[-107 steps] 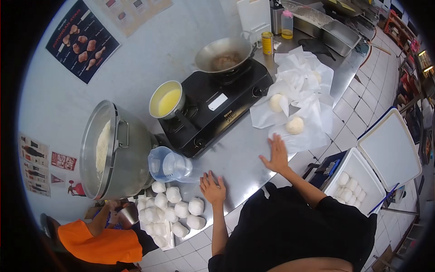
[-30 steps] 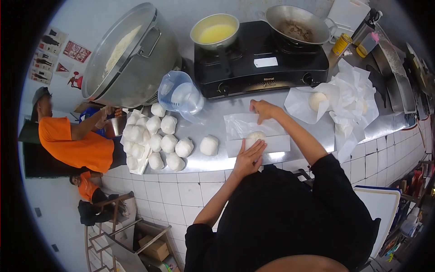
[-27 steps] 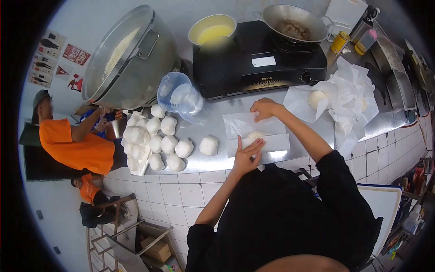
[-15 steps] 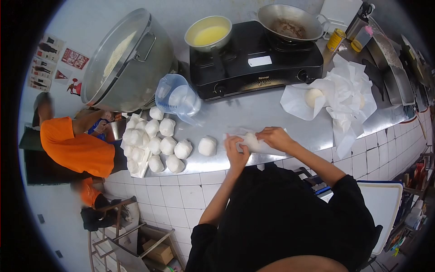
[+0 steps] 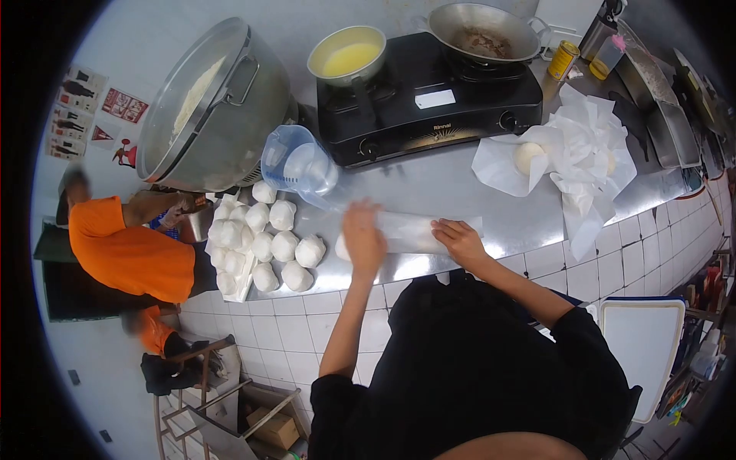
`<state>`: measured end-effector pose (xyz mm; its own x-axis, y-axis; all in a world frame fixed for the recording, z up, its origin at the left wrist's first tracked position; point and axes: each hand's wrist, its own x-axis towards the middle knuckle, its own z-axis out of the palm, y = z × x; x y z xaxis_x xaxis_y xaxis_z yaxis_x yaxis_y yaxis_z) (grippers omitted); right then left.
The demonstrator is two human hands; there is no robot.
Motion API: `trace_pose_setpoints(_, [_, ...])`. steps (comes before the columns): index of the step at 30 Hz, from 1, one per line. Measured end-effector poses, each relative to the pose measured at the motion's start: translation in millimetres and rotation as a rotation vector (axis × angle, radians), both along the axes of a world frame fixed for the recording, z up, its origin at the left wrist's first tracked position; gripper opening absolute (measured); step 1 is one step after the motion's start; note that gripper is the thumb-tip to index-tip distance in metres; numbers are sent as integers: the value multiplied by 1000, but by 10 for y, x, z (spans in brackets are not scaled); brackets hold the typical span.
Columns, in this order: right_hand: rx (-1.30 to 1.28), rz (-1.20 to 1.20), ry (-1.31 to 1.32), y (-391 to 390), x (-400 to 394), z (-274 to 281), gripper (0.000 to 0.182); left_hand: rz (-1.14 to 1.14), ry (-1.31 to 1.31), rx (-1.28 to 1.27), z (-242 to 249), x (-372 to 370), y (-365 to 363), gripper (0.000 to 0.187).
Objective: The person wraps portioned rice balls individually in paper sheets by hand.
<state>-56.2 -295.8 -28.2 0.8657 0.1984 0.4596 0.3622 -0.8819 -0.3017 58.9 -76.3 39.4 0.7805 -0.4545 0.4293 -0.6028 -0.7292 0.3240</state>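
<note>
A sheet of white wrapping paper (image 5: 410, 230) lies along the steel counter's front edge, with a pale rounded shape showing through it. My right hand (image 5: 460, 239) holds the sheet's right end, fingers pressed together on it. At the other end my left hand (image 5: 363, 241) is smeared by motion, overlapping the paper's left end. A white wrapped ball (image 5: 341, 247) shows partly from behind that hand. Further left sits a group of similar round white wrapped balls (image 5: 284, 245), several of them heaped on a white tray.
Loose white papers with a pale round piece (image 5: 530, 159) lie at the right. Behind stand a black gas stove (image 5: 437, 126) with a pot of yellow liquid (image 5: 346, 57) and a wok (image 5: 483, 38), a clear plastic jug (image 5: 295, 165) and a large metal pot (image 5: 222, 138). An orange-shirted person (image 5: 130, 249) works at left.
My left hand has moved left from the paper-covered shape toward the single wrapped ball. My right hand has shifted slightly and stays on the paper, which now lies more stretched out.
</note>
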Motion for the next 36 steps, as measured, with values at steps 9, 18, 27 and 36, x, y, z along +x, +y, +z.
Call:
trace_pose_setpoints(9, [-45,-12,-75,0,-73,21,25,-538,-45,112,-465,-159,-45,49])
trace_pose_setpoints(18, [155,141,-134,-336,-259,-143,25,-520,7,52,-688,-76,210,44])
trace_pose_setpoints(27, [446,0,181,-221,-324,-394,41,-571,249,-142,-713,-81,166,43])
trace_pose_setpoints(36, [189,-108,297,-90,-371,-270,39,-579,368,-150,-675,-23,178,31])
